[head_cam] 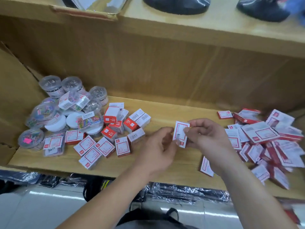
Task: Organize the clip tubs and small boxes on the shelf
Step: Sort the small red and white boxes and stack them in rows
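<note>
Over the middle of the wooden shelf (165, 111), my right hand (208, 134) pinches a small red-and-white box (179, 135) held upright. My left hand (158, 146) touches the box's left edge with thumb and fingertips curled at it. A heap of clear round clip tubs (51, 111) with coloured clips lies at the left. Next to them lie several small red-and-white boxes (115, 128), some stacked. A bigger loose pile of flat boxes (267, 139) covers the right side.
A cardboard wall (14, 103) stands at the shelf's left end. One box (206, 166) lies at the front edge under my right wrist. Black shoes (176, 4) sit on the upper shelf. Plastic-wrapped goods (181, 190) lie below the shelf.
</note>
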Tool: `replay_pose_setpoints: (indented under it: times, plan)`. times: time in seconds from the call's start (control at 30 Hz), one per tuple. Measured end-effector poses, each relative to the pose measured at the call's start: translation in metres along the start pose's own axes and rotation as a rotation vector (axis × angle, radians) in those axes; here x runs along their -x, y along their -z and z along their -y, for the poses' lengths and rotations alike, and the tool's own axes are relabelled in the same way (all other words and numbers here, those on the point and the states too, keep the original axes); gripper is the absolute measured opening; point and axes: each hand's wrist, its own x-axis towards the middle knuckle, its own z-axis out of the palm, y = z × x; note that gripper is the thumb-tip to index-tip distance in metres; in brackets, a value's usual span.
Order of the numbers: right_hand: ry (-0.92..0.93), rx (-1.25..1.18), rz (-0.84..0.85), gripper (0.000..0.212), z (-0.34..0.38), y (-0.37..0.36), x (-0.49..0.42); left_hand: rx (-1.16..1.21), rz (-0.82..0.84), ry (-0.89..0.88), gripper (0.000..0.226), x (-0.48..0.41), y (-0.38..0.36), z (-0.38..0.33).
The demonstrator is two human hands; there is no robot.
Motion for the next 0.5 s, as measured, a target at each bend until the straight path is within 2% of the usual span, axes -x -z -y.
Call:
replay_pose_setpoints:
  times: [0.13, 0.23, 0.3, 0.37, 0.43, 0.5]
  plan:
    - [0.027, 0.03, -0.003, 0.022, -0.011, 0.039, 0.014, 0.209, 0.104, 0.03, 0.016, -0.003, -0.033, -0.011]
    - [0.017, 0.068, -0.066, 0.026, -0.02, 0.081, 0.028, 0.226, 0.246, 0.02, 0.019, -0.004, -0.069, -0.02]
    - [0.028, 0.169, -0.188, 0.021, -0.031, 0.112, 0.033, 0.148, 0.282, 0.004, 0.023, -0.007, -0.095, -0.022]
    - [0.017, 0.24, -0.305, 0.021, -0.043, 0.142, 0.034, -0.048, 0.253, -0.068, 0.03, -0.01, -0.116, -0.022]
    - [-0.012, 0.263, -0.372, 0.022, -0.05, 0.17, 0.034, -0.19, 0.258, -0.161, 0.042, -0.009, -0.13, -0.027]
    - [-0.03, 0.266, -0.401, 0.022, -0.054, 0.193, 0.034, -0.26, 0.269, -0.245, 0.046, -0.005, -0.139, -0.035]
